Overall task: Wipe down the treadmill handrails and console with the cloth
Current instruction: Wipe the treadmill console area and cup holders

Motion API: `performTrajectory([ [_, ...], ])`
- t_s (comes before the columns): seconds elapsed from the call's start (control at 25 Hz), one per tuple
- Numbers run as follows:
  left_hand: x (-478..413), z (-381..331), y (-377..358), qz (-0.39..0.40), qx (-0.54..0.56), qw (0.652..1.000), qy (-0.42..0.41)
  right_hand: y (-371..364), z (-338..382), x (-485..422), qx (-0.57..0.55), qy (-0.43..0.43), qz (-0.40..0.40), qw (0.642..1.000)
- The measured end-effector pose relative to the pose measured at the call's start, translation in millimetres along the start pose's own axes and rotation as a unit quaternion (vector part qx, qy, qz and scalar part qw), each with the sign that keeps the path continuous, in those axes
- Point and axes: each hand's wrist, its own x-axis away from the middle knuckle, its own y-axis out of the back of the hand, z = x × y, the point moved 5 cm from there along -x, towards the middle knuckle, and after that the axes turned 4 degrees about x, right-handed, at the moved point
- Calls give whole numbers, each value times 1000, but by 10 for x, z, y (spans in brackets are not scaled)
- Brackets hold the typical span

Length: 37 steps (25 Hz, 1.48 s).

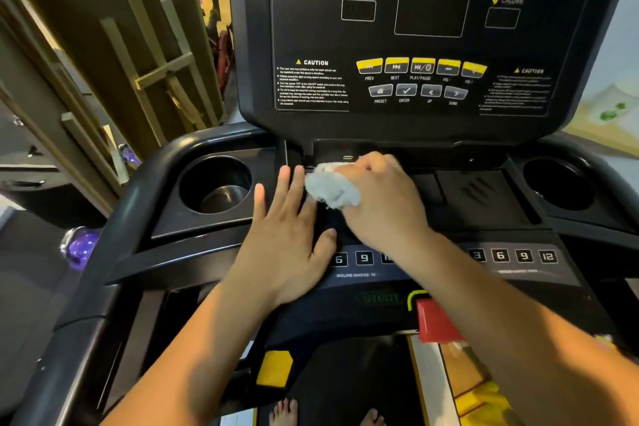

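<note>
I count one cloth (332, 188), one console (432, 45) and two cup holders, the left cup holder (193, 183) and the right cup holder (584, 190). The upright panel carries five yellow buttons (422, 66) in a row, with four grey buttons (418, 91) beneath them. One red safety clip (437, 320) sits low on the console's front edge.

My right grip (383, 204) is a bare hand with the fingers curled round the white cloth. It bunches the cloth and presses it onto the flat ledge just below the upright panel. My left grip (290, 235) lies flat on the same ledge, fingers straight and a little spread, holding nothing. Its forefinger lies right against the cloth, and the thumb rests just above a row of number keys (363, 258).

The base of the panel rises close behind the cloth. The rim of the left cup holder runs just beside my left little finger, and the left handrail (138, 190) curves past beyond it. To the right, the ledge (477, 194) lies open as far as the right cup holder.
</note>
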Motion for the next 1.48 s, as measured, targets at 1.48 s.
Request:
performTrajectory([
  [1.48, 205, -151, -45, -23, -54, 998, -25, 274, -854, 426, -19, -12, 14, 1000],
])
